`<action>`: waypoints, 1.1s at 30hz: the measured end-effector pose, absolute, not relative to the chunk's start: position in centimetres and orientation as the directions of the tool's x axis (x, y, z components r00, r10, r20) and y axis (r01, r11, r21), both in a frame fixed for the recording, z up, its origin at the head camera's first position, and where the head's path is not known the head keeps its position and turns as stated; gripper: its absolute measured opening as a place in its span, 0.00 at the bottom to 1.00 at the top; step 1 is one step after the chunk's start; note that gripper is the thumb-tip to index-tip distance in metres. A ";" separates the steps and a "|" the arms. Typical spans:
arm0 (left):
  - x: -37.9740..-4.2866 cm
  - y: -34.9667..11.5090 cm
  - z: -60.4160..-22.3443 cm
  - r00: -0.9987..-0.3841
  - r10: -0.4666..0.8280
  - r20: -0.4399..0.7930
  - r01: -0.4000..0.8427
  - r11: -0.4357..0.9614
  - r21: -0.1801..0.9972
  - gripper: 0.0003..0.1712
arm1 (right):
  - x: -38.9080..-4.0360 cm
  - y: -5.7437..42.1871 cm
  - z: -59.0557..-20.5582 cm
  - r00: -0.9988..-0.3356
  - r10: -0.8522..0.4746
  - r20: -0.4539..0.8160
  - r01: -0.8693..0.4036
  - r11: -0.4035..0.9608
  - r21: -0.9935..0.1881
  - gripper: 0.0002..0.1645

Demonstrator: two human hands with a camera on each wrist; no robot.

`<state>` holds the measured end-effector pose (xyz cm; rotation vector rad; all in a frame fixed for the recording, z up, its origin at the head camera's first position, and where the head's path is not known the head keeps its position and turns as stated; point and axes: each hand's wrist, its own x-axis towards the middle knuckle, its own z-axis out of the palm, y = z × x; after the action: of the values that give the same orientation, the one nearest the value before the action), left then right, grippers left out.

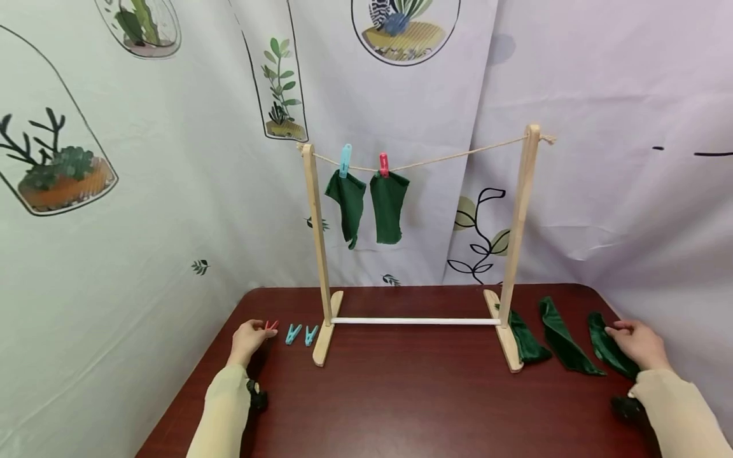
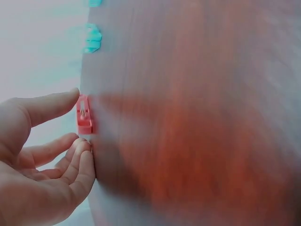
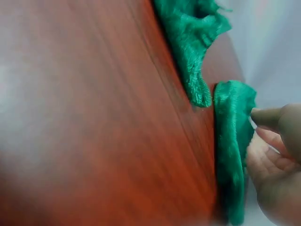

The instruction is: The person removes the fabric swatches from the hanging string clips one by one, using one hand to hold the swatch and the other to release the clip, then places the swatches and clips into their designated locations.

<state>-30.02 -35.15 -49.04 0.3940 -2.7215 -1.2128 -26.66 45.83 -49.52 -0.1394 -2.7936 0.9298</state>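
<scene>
On the left of the table, my left hand [image 1: 249, 341] is at a red clothespin [image 2: 84, 115], thumb on one side and fingers on the other; a firm pinch does not show. Beside it lie two blue clothespins [image 1: 293, 334]. At the far right, my right hand [image 1: 642, 344] touches the edge of a velvety green sock [image 3: 230, 146] with thumb and fingertips spread. Another green sock [image 1: 564, 337] lies to its left, and a further one [image 1: 527, 337] is by the rack's right foot. On the line, a blue clothespin [image 1: 345, 160] and a red clothespin [image 1: 383, 165] hold two green socks [image 1: 390, 207].
A wooden rack [image 1: 518, 222] stands at mid table, with a rope [image 1: 458, 155] strung between its posts and a white bar [image 1: 415, 321] low between its feet. Behind the dark red table [image 1: 412, 394] hangs a patterned white cloth [image 1: 229, 159].
</scene>
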 end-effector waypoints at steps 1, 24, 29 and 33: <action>-29.8 -35.3 -49.0 -0.958 -0.286 0.007 -0.184 0.635 0.750 0.37 | -26.2 45.8 -49.7 -0.975 0.152 0.163 0.025 0.802 -0.597 0.31; -26.0 -36.1 -46.1 -0.975 -0.216 0.045 -0.125 0.710 0.693 0.37 | -21.7 43.1 -46.3 -0.907 0.241 0.346 0.000 0.820 -0.572 0.30; -25.4 -34.6 -42.7 -0.973 -0.185 0.136 -0.040 0.720 0.693 0.38 | -21.2 40.7 -43.2 -0.864 0.244 0.440 -0.098 0.776 -0.623 0.31; -24.5 -33.4 -39.5 -0.958 -0.162 0.237 0.052 0.716 0.696 0.39 | -20.5 38.3 -40.5 -0.806 0.318 0.499 -0.114 0.744 -0.658 0.31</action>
<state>-24.48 -33.41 -39.49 0.0864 -2.6416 -1.0839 -20.51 38.31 -40.55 -0.1533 -2.3344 0.9343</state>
